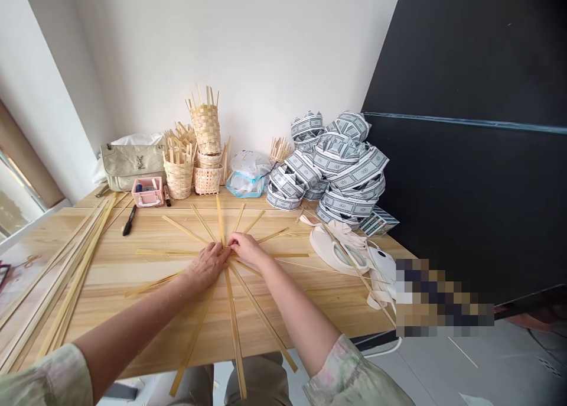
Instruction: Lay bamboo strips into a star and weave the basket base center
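Right now, the bamboo strips fan out like spokes across the wooden table, crossing right beneath your fingers; the ends toward five, six and seven o'clock run out past the near edge.

Your left hand comes in from eight o'clock, palm down over the crossing; whether its fingertips grasp a strip or only press, you can't tell from here. Your right hand, from four, has thumb and forefinger closed on the strips at the centre, though which strip is too small to make out. A thin strand trails off toward three.

The strips look light, springy and fairly smooth, so they probably slide or splay when let go, and could split if creased sharply. The crossing seems the best place to hold, pinned flat, with the long ends left free.

Further out, a loose strip bundle lies at nine, a black marker and a pink basket at ten, woven baskets around eleven, a clear plastic bag between twelve and one, printed bands toward two, and cream ribbon at three.
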Demonstrator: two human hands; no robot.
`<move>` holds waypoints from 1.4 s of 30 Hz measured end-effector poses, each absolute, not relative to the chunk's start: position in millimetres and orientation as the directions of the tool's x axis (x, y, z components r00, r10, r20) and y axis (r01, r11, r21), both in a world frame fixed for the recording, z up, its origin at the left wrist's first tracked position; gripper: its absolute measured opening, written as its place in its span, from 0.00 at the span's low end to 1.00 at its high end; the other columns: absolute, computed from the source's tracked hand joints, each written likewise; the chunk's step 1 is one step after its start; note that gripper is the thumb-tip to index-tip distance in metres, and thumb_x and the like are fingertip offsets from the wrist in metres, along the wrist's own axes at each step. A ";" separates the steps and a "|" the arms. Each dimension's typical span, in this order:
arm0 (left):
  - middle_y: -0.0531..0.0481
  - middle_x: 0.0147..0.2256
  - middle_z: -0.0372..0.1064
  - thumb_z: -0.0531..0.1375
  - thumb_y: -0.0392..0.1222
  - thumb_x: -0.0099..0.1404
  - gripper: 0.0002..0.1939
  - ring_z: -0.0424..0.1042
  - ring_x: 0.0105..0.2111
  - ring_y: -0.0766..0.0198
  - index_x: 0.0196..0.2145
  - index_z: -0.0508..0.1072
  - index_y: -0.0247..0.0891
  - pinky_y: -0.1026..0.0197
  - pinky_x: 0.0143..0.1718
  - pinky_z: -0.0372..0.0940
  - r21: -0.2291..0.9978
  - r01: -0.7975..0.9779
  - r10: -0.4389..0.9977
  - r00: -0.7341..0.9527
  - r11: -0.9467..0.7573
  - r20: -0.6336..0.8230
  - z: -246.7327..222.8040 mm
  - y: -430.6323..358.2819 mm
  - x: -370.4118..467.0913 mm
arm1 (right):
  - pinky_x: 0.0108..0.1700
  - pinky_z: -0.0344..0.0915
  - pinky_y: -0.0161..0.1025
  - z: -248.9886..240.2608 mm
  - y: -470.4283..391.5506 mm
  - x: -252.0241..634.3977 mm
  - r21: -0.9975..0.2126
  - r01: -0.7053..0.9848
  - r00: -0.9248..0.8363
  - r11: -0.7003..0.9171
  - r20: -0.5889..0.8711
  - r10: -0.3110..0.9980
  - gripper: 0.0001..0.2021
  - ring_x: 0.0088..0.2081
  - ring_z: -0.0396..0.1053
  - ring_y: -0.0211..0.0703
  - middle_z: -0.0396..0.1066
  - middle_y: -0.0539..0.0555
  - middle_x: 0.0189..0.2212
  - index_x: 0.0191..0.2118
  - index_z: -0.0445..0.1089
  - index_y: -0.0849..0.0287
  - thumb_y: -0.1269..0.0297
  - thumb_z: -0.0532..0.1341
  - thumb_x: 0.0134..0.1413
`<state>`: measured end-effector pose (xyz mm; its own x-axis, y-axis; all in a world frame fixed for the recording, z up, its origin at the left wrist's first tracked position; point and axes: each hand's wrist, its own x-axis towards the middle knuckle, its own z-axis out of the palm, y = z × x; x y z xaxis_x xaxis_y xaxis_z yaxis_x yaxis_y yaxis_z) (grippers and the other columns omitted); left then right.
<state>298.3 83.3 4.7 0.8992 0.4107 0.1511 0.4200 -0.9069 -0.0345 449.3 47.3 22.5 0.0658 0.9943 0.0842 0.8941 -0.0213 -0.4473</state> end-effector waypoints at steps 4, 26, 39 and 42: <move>0.43 0.49 0.57 0.50 0.36 0.63 0.18 0.59 0.44 0.57 0.50 0.60 0.36 0.56 0.43 0.59 -0.030 0.403 0.389 0.900 -0.915 0.198 1.0 85.3 298.3 | 0.36 0.56 0.30 31.5 37.9 452.0 -0.329 0.944 0.035 -0.011 0.068 0.997 0.11 0.36 0.64 0.36 0.70 0.51 0.34 0.37 0.67 0.59 0.77 0.52 0.49; 0.39 0.50 0.62 0.47 0.35 0.64 0.17 0.63 0.46 0.56 0.50 0.61 0.29 0.55 0.47 0.57 -0.168 0.288 0.247 0.942 -0.943 0.229 -4.0 89.7 298.7 | 0.34 0.58 0.34 25.5 4.8 467.1 -0.037 0.978 0.206 -0.203 0.152 0.967 0.12 0.34 0.68 0.40 0.71 0.55 0.34 0.40 0.64 0.60 0.75 0.47 0.55; 0.39 0.49 0.63 0.46 0.34 0.64 0.17 0.65 0.46 0.57 0.50 0.62 0.29 0.55 0.48 0.56 -0.171 0.275 0.224 0.937 -0.946 0.267 -10.6 92.6 299.0 | 0.46 0.54 0.40 23.7 47.7 498.6 0.042 0.992 -0.123 0.119 0.122 0.985 0.15 0.48 0.58 0.43 0.66 0.55 0.45 0.46 0.65 0.58 0.74 0.48 0.55; 0.39 0.49 0.63 0.46 0.34 0.64 0.17 0.64 0.46 0.57 0.50 0.62 0.28 0.55 0.48 0.56 -0.169 0.275 0.228 0.939 -0.946 0.257 -9.9 92.1 299.2 | 0.44 0.53 0.41 32.1 58.0 499.7 0.080 0.983 -0.172 0.166 0.087 0.981 0.13 0.45 0.58 0.44 0.67 0.56 0.39 0.40 0.67 0.59 0.75 0.49 0.53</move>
